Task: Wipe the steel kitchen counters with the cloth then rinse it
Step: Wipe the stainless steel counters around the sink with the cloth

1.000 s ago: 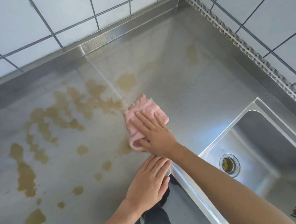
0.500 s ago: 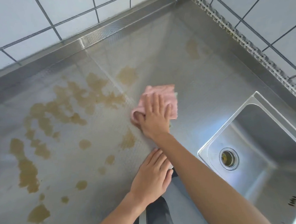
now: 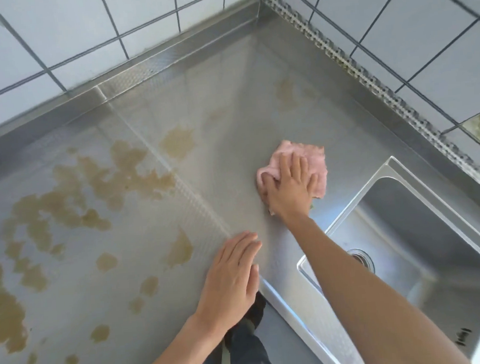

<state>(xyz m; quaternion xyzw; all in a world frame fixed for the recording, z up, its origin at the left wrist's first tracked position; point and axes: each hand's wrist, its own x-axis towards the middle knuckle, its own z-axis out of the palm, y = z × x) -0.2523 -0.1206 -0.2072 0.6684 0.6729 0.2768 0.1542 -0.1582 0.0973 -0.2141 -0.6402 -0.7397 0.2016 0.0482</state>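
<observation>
Fingers point(image 3: 294, 169) of our right hand point(image 3: 290, 189) lie straight and slightly spread, pressed flat on the pink cloth point(image 3: 314, 159). We hold the cloth down against the steel counter point(image 3: 229, 120) rather than gripping it, though our thumb on the left side seems tucked into a bunched fold, and we cannot tell how far it closes. The cloth is crumpled under the palm and sticks out past our fingertips and to the right. It sits on the counter just left of the sink point(image 3: 423, 225), close to its near corner but not over the rim.

Our right forearm reaches in from the lower right and crosses above the sink's front edge, partly hiding the drain point(image 3: 363, 258).

Our left hand point(image 3: 231, 279) rests palm down near the counter's front edge, its fingers straight and held together, holding nothing. It lies below and to the left of the cloth, apart from it.

Farther out, brown stains point(image 3: 72, 193) spread over the left half of the counter in blotches and small drops, with one patch point(image 3: 181, 248) just left of our left hand and a fainter one point(image 3: 286, 93) near the back corner. White tiled walls point(image 3: 66, 32) meet behind the counter's raised rear lip. Dark trousers point(image 3: 245, 352) show below the counter edge.
</observation>
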